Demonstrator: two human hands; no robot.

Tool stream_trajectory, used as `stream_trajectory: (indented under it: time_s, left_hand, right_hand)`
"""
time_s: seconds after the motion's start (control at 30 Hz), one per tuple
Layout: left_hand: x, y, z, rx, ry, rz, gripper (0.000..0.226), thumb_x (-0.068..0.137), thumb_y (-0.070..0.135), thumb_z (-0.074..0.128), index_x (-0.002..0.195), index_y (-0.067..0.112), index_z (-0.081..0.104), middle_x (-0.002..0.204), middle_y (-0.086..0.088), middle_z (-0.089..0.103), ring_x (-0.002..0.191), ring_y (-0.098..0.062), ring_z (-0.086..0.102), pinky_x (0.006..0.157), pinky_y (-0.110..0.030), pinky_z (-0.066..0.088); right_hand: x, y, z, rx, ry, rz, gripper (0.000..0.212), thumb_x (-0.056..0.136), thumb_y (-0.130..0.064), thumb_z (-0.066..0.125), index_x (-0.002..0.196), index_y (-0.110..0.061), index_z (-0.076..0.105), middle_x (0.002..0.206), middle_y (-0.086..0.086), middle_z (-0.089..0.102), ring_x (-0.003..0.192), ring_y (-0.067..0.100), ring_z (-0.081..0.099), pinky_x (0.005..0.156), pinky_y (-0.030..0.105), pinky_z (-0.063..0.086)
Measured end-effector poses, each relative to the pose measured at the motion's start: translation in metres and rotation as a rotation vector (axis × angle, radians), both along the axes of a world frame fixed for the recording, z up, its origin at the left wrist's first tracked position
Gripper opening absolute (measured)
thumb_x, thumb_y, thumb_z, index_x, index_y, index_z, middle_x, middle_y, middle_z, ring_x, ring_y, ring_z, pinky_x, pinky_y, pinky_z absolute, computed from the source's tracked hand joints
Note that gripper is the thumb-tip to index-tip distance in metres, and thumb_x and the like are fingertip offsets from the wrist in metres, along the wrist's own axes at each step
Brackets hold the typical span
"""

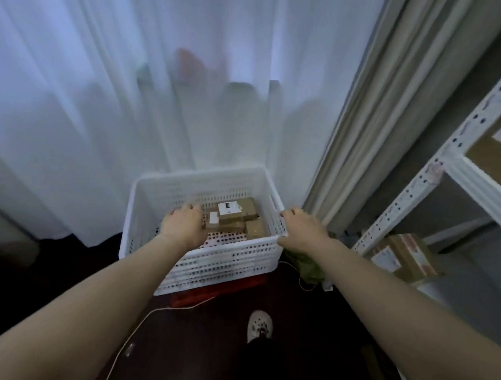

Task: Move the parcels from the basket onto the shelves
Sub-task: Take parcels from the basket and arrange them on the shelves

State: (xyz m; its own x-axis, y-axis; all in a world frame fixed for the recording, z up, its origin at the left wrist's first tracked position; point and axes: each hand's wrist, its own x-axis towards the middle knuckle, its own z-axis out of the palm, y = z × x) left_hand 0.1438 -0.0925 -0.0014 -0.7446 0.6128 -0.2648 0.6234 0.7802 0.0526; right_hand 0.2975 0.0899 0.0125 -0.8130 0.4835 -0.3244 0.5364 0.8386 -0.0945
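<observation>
The right hand (299,225) curls its fingers over the right rim of the basket (218,262). The left hand (182,224) reaches down inside, fingers hidden, so I cannot tell whether it holds anything. Just beyond it, small cardboard parcels (237,217) lie stacked on the basket floor. They look light and stiff, best pinched across their flat sides. The shelves (414,190) stand to the right.

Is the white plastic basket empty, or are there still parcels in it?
Not empty. Several brown cardboard parcels lie on the floor of the white perforated plastic basket, far from full.
</observation>
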Motion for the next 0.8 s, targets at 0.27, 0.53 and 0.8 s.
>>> stream_trajectory:
  time_s: [0.27,0.53,0.8]
  left_hand:
    - [-0.130,0.079,-0.084,-0.118,-0.168,0.190,0.053,0.091,0.036,0.054,0.137,0.014,0.038,0.134,-0.009,0.046,0.116,-0.027,0.052,0.089,-0.037,0.045]
    - [-0.216,0.129,-0.204,-0.130,-0.403,0.375,0.039,0.088,0.025,0.053,0.125,0.014,0.047,0.118,-0.006,0.056,0.094,-0.020,0.059,0.077,-0.034,0.054]
    - [-0.289,0.199,-0.343,0.080,-0.615,0.492,0.042,0.096,0.019,0.048,0.137,0.010,0.045,0.127,-0.011,0.056,0.088,-0.015,0.058,0.064,-0.021,0.046]
  right_hand:
    - [-0.158,0.111,-0.102,-0.357,-0.093,-0.070,0.036,0.091,-0.029,0.051,0.124,-0.014,0.048,0.122,0.009,0.048,0.106,0.027,0.054,0.079,0.033,0.046]
    - [-0.267,0.173,-0.232,-0.597,-0.153,-0.227,0.019,0.091,-0.019,0.051,0.102,-0.008,0.062,0.100,0.007,0.064,0.091,0.021,0.060,0.077,0.028,0.049]
    - [-0.337,0.223,-0.383,-0.597,-0.120,-0.359,0.014,0.098,-0.021,0.043,0.094,-0.014,0.054,0.090,0.004,0.057,0.087,0.021,0.056,0.070,0.028,0.047]
